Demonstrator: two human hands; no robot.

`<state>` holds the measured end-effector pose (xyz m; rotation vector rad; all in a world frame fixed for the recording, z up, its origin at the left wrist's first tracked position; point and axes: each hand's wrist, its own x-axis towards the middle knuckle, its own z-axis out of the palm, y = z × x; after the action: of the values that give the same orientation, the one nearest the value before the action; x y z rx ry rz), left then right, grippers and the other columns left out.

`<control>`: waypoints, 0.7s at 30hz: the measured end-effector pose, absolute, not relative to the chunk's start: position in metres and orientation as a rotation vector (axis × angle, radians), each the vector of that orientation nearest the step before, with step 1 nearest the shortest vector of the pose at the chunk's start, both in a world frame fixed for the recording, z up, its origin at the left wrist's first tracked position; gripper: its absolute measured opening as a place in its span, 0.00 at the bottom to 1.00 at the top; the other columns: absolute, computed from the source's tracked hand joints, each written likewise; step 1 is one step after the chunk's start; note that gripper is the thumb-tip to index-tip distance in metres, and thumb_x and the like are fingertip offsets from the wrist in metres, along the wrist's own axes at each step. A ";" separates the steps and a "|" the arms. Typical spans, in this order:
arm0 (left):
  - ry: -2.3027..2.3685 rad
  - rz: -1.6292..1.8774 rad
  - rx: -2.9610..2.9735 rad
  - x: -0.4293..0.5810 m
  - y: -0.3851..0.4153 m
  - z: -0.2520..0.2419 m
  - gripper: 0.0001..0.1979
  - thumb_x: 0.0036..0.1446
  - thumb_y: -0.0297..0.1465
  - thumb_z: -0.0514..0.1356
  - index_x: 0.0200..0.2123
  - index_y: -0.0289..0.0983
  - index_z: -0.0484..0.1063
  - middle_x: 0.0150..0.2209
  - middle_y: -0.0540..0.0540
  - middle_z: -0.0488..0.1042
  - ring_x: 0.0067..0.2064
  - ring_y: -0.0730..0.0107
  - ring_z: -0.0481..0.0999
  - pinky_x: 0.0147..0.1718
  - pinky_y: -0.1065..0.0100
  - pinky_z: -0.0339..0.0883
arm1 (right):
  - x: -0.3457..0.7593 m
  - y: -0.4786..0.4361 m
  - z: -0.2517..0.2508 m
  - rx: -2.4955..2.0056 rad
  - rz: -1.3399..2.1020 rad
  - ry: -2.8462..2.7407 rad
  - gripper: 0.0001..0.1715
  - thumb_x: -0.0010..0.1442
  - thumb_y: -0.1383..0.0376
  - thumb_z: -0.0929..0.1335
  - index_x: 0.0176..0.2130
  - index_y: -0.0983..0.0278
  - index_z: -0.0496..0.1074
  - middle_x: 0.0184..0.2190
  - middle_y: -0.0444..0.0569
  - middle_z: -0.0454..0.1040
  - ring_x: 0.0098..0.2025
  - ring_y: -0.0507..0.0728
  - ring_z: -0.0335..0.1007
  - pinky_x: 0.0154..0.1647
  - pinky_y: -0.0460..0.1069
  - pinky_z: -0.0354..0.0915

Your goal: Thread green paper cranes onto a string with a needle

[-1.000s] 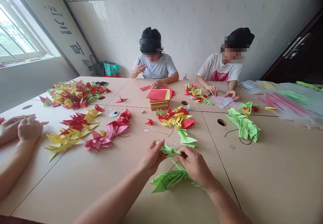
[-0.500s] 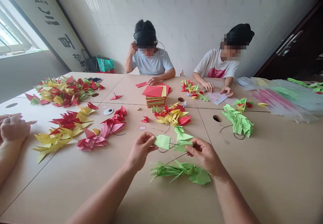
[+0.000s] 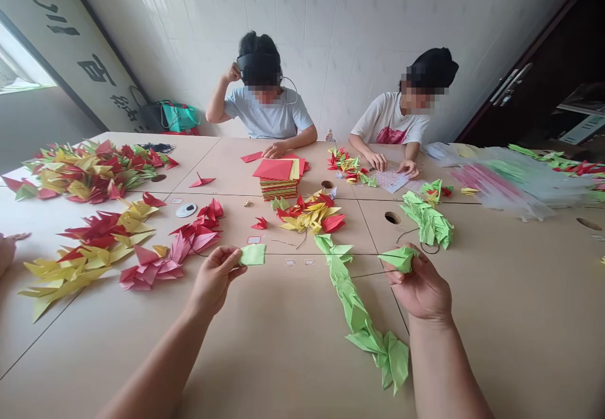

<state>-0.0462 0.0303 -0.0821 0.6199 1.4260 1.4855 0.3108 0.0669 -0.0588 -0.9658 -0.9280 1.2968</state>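
At the near middle of the table [image 3: 520, 318], your hands are set wide apart, each with its own bit of green paper. Your left hand [image 3: 215, 277] pinches a flat green piece [image 3: 253, 254] by one edge, thumb on top and fingertips beneath, and holds it just clear of the tabletop. Over on the right, your right hand [image 3: 420, 286] has its fingers curled and pressed together on a folded green piece [image 3: 401, 258], whose pointed end pokes out towards the left.

Between the two hands, nearer the right one, the green chain [image 3: 359, 309] of folded pieces lies flat on the table. It runs from just short of the red-and-yellow pile [image 3: 312, 215] down to your right forearm. I can't tell whether a thread runs from hand to hand.

By my reading you're mid-assembly, with one piece in each hand and neither joined to the chain. The next move calls for bringing the hands together over the chain's far end and lining the pieces up point to pocket. Pinch lightly so the creases survive, and mind your right forearm, because the chain's near end lies right beside it.

On the far side, two people work by the stack of sheets [image 3: 278, 183].
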 end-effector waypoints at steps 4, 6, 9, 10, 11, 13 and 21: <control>1.565 1.512 0.683 -0.060 0.032 -0.089 0.22 0.33 0.42 0.73 0.28 0.36 0.71 0.27 0.52 0.72 0.29 0.74 0.73 0.30 0.69 0.75 | 0.312 0.068 -0.058 -0.905 1.321 -0.868 0.15 0.42 0.51 0.75 0.26 0.55 0.70 0.20 0.40 0.64 0.19 0.51 0.55 0.17 0.47 0.54; 1.640 1.519 0.731 -0.064 0.034 -0.093 0.21 0.34 0.42 0.72 0.28 0.36 0.70 0.26 0.52 0.71 0.28 0.73 0.73 0.31 0.67 0.74 | 0.313 0.069 -0.059 -0.870 1.334 -0.848 0.13 0.44 0.52 0.74 0.26 0.55 0.70 0.20 0.41 0.64 0.20 0.52 0.56 0.18 0.47 0.56; 1.755 1.490 0.818 -0.068 0.037 -0.101 0.18 0.38 0.41 0.69 0.29 0.37 0.70 0.24 0.53 0.71 0.25 0.72 0.71 0.28 0.66 0.72 | 0.315 0.070 -0.061 -0.805 1.355 -0.823 0.10 0.47 0.55 0.73 0.26 0.54 0.71 0.20 0.40 0.63 0.21 0.52 0.59 0.18 0.47 0.58; 1.792 1.471 0.848 -0.069 0.038 -0.104 0.17 0.39 0.41 0.68 0.30 0.37 0.70 0.23 0.53 0.70 0.24 0.72 0.71 0.27 0.67 0.71 | 0.316 0.070 -0.061 -0.779 1.363 -0.816 0.09 0.48 0.56 0.73 0.26 0.54 0.70 0.20 0.40 0.62 0.21 0.51 0.59 0.17 0.46 0.59; 1.829 1.451 0.878 -0.070 0.039 -0.106 0.16 0.41 0.41 0.66 0.30 0.37 0.70 0.22 0.53 0.70 0.23 0.72 0.70 0.25 0.68 0.69 | 0.316 0.069 -0.061 -0.752 1.370 -0.809 0.09 0.49 0.57 0.73 0.26 0.55 0.70 0.20 0.40 0.61 0.21 0.51 0.59 0.17 0.46 0.60; 1.899 1.410 0.938 -0.072 0.039 -0.109 0.15 0.43 0.41 0.64 0.30 0.37 0.70 0.21 0.53 0.69 0.22 0.71 0.69 0.23 0.69 0.65 | 0.318 0.068 -0.059 -0.690 1.387 -0.793 0.10 0.48 0.57 0.73 0.25 0.55 0.69 0.20 0.39 0.60 0.19 0.50 0.58 0.16 0.44 0.61; 2.085 1.351 1.148 -0.075 0.040 -0.109 0.13 0.47 0.40 0.61 0.34 0.39 0.70 0.34 0.44 0.74 0.37 0.57 0.73 0.36 0.59 0.67 | 0.314 0.065 -0.047 -0.521 1.505 -0.765 0.12 0.44 0.58 0.77 0.29 0.53 0.74 0.22 0.37 0.70 0.21 0.47 0.67 0.19 0.39 0.69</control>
<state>-0.0749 0.0401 -0.1089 1.1476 2.0851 1.3506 0.3138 0.0647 -0.0470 -0.5209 -0.7654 1.5052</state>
